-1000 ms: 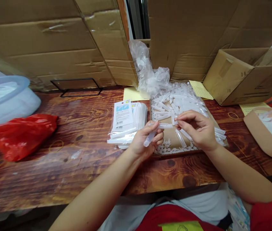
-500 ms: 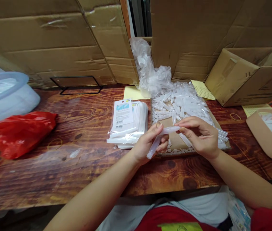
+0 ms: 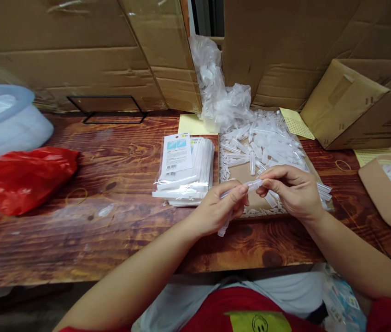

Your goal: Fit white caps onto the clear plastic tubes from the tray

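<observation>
My left hand (image 3: 218, 210) is closed around translucent plastic tubes. One tube (image 3: 254, 185) points right from between thumb and forefinger, while the lower end of another tube (image 3: 224, 228) sticks out beneath the palm. With thumb and forefinger, my right hand (image 3: 294, 191) pinches the right tip of the upper tube; whether a small part sits in that pinch cannot be made out. Both hands are over the front of a shallow cardboard tray (image 3: 238, 174). Inside it lie a heap of clear tubes (image 3: 274, 143) and many small white pieces (image 3: 262, 212).
Left of the tray lies a stack of flat packs with printed cards (image 3: 177, 159). Farther left are a red plastic bag (image 3: 26, 180) and a pale blue basin (image 3: 15, 122). A cut tan container (image 3: 382, 198) and a cardboard box (image 3: 343, 103) stand right. Crumpled clear plastic (image 3: 212, 87) hangs behind.
My left hand has turned and slid along the tubes, its thumb now lying over the upper one. The right hand keeps its pinch at the tip. The whole view has shifted slightly.
</observation>
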`<state>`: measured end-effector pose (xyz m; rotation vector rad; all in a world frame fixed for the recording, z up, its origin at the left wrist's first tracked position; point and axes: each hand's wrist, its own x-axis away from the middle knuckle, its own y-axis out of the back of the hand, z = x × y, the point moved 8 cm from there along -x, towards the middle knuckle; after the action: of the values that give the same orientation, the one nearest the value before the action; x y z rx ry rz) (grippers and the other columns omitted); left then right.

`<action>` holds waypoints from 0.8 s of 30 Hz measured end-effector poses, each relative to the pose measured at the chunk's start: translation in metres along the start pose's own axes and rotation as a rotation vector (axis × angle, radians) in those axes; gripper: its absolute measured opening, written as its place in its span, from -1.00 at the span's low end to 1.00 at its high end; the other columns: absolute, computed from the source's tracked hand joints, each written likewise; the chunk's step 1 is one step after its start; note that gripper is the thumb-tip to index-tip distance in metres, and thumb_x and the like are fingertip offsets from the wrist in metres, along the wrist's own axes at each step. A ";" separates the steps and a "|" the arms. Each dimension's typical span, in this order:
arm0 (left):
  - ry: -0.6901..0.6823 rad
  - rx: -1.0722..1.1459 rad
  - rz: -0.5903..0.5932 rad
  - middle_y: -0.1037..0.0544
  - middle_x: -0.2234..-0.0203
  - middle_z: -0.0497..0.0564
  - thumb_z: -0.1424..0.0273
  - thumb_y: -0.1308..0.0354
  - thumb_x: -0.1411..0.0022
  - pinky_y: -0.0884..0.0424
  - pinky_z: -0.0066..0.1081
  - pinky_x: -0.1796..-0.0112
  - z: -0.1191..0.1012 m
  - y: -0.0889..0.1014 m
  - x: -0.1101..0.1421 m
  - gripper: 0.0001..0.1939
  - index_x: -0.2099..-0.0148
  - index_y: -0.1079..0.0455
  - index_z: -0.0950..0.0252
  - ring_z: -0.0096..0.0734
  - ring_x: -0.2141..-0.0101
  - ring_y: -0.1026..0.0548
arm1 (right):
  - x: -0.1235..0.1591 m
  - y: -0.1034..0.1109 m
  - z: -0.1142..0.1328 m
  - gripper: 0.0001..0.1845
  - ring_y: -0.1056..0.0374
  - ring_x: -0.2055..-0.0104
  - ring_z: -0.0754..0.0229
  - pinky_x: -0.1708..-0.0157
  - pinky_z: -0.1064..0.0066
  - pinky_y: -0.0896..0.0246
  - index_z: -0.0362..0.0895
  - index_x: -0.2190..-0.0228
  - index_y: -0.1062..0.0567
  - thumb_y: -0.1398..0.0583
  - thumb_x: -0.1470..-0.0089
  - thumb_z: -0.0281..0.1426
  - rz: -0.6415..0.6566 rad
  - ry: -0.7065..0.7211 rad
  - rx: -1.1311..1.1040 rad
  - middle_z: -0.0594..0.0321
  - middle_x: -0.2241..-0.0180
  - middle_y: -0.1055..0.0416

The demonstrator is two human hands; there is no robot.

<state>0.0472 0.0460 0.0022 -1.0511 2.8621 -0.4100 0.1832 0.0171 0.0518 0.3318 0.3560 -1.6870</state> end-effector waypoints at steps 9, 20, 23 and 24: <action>-0.095 0.041 -0.369 -0.21 0.73 -0.14 -0.17 -0.18 -0.09 -0.03 -0.50 0.67 -0.021 0.027 -0.005 -0.42 0.52 -0.32 0.28 -0.59 0.71 -0.18 | -0.008 -0.010 -0.011 -0.85 -0.48 0.23 0.19 0.20 0.30 -0.47 -0.11 0.18 -0.51 -0.24 -0.18 -0.37 0.288 0.140 0.452 0.17 0.26 -0.53; -0.183 -0.095 -0.662 -0.31 0.72 -0.09 -0.15 -0.08 -0.20 -0.15 -0.46 0.58 -0.022 0.051 0.006 -0.38 0.60 -0.27 0.27 -0.54 0.65 -0.26 | 0.013 -0.039 -0.049 -0.91 -0.41 0.29 0.16 0.28 0.34 -0.36 -0.15 0.30 -0.47 -0.19 -0.14 -0.54 0.636 0.227 0.847 0.16 0.36 -0.49; -0.213 -0.090 -0.710 -0.31 0.70 -0.11 -0.13 -0.10 -0.21 -0.17 -0.45 0.55 -0.022 0.055 0.007 -0.41 0.59 -0.25 0.26 -0.54 0.63 -0.25 | 0.007 -0.028 -0.039 -0.94 -0.40 0.37 0.21 0.35 0.38 -0.35 -0.12 0.30 -0.44 -0.23 -0.13 -0.47 0.492 0.141 0.757 0.23 0.38 -0.48; -0.225 -0.108 -0.727 -0.31 0.69 -0.11 -0.12 -0.09 -0.22 -0.17 -0.45 0.55 -0.023 0.056 0.008 -0.41 0.58 -0.25 0.26 -0.54 0.63 -0.26 | 0.007 -0.026 -0.032 -0.92 -0.41 0.38 0.22 0.36 0.39 -0.36 -0.11 0.30 -0.43 -0.25 -0.13 -0.44 0.435 0.134 0.695 0.24 0.38 -0.48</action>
<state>0.0020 0.0872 0.0096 -1.9976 2.2434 -0.1470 0.1566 0.0280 0.0213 0.9641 -0.2158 -1.3114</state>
